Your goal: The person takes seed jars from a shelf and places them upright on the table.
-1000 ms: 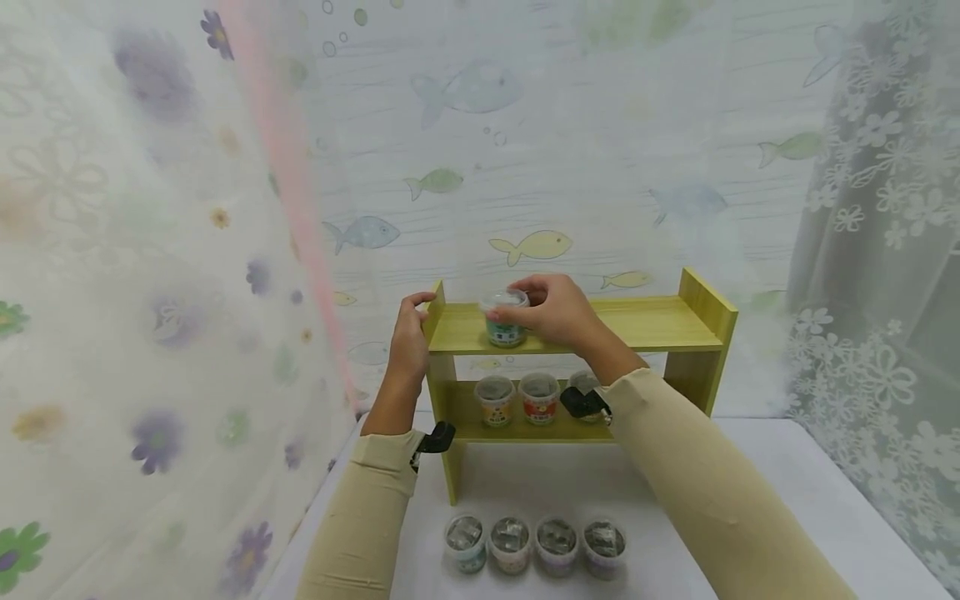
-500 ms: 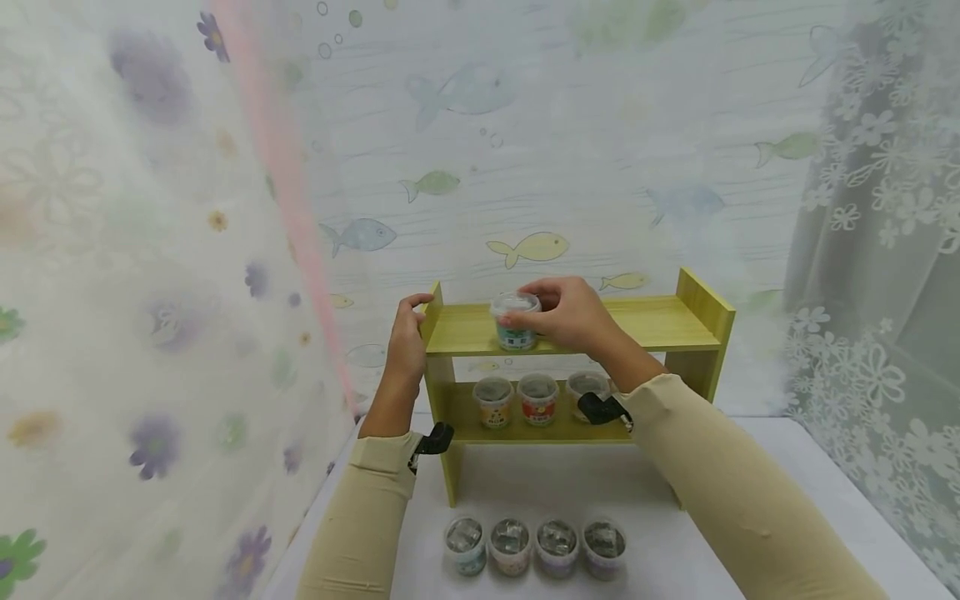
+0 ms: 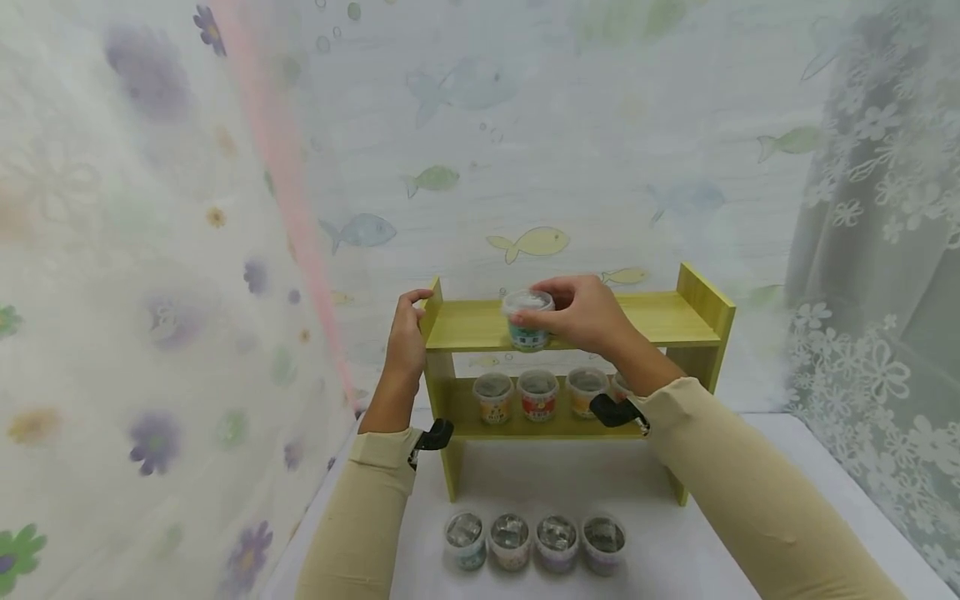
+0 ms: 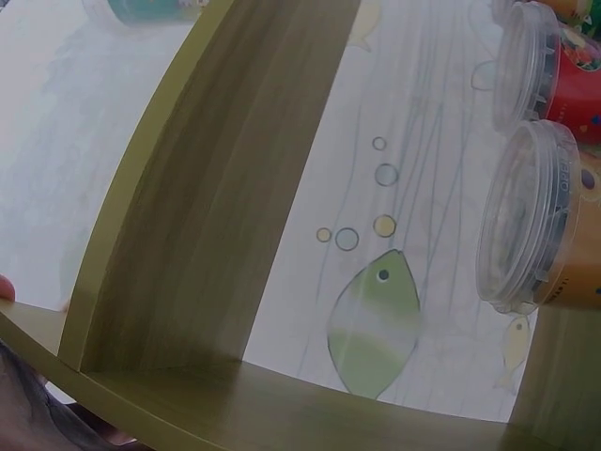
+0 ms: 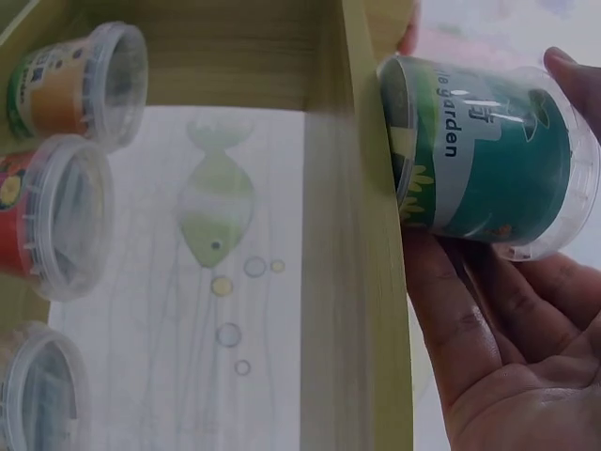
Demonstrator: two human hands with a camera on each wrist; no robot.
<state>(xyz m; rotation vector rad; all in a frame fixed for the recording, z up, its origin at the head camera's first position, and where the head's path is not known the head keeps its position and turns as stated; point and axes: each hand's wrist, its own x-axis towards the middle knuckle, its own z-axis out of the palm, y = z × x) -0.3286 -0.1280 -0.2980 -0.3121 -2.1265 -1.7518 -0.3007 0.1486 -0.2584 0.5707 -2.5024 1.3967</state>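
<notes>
My right hand (image 3: 588,315) grips a small plastic tub (image 3: 528,321) with a clear lid and a green label. It is at the front edge of the top board of a yellow-green wooden shelf (image 3: 652,321). Seen from the right wrist, the tub's base (image 5: 399,127) lies against that board; whether it fully rests there I cannot tell. My left hand (image 3: 406,342) holds the shelf's left side panel (image 3: 433,312), its fingers bent over the upper edge. Little of the left hand shows in the left wrist view.
On the lower board stand several tubs with orange and red labels, including a red tub (image 3: 538,400); my right forearm partly covers the rightmost. In front of the shelf, a row of lidded tubs (image 3: 510,537) stands on the white table (image 3: 315,550). Patterned curtains hang behind and left.
My right hand has slid to the right along the top board with the green-labelled tub, uncovering more of the tubs below. The left hand stays at the side panel.
</notes>
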